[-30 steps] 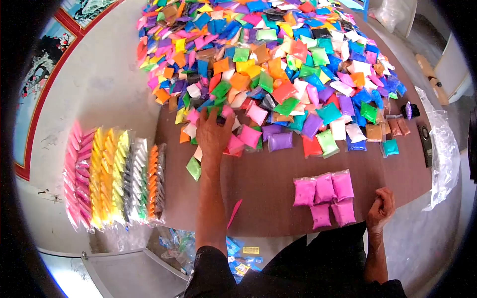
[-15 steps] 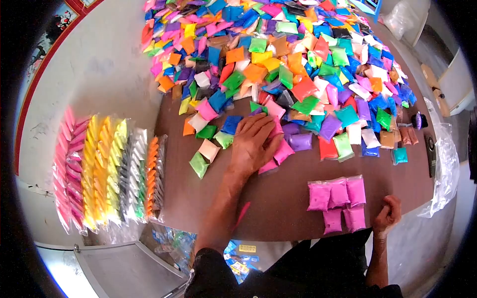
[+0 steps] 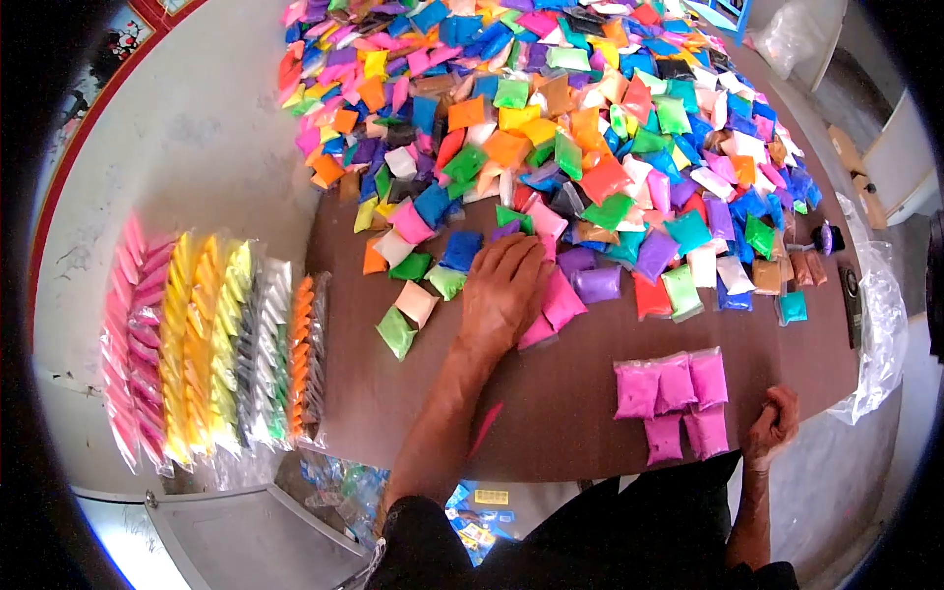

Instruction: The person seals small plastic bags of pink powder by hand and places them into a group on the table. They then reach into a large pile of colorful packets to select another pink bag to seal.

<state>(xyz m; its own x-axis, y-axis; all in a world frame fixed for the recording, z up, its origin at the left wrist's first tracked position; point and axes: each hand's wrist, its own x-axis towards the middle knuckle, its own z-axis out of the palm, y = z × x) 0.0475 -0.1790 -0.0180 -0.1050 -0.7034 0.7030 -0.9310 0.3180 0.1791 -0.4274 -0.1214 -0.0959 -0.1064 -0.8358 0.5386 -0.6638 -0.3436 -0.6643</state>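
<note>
My left hand reaches onto the table at the front of the pile, its curled fingers on or beside magenta packets. Its fingertips are partly hidden, so what it grips cannot be made out. At the table's front edge on the right, my right hand has its fingers curled together; whether anything small is inside is hidden. Between the hands lies a group of several magenta packets in two rows. A blue packet and a light green packet lie just left of my left hand.
A large pile of colourful packets covers the back of the table. Long bags of twisted coloured pieces stand at the left by the wall. Clear plastic hangs at the right edge. A pink strip lies near the front.
My left hand has its fingers more drawn in at nearly the same place among the magenta packets. My right hand has barely moved. The whole view has shifted slightly.
</note>
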